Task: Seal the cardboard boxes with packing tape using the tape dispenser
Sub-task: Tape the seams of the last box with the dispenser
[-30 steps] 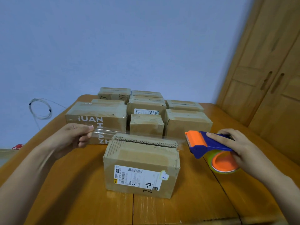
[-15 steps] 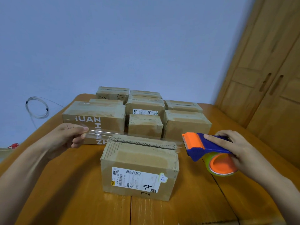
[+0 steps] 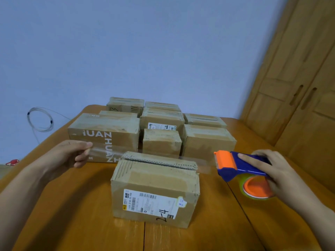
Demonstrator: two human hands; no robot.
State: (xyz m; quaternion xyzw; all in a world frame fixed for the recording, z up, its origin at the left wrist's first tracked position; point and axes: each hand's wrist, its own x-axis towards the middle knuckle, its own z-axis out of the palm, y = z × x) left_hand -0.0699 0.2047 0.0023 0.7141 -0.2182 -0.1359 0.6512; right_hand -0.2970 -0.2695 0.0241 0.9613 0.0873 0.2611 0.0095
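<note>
1. Packing tape [image 3: 150, 156], a clear strip, spans above the far top edge of the near box [image 3: 155, 189] at the table's [image 3: 72, 223] near middle; whether it touches the flap is unclear. If it sags before being lined up, it could stick crooked and miss the seam.
2. Left hand [image 3: 67, 154] pinches the free end; a slack pinch could let it curl onto itself.
3. Right hand [image 3: 268, 174] grips the tape dispenser [image 3: 239, 167]; tilting it might cut early.
4. Stacked boxes [image 3: 163, 127] just beyond could snag the strip.
</note>
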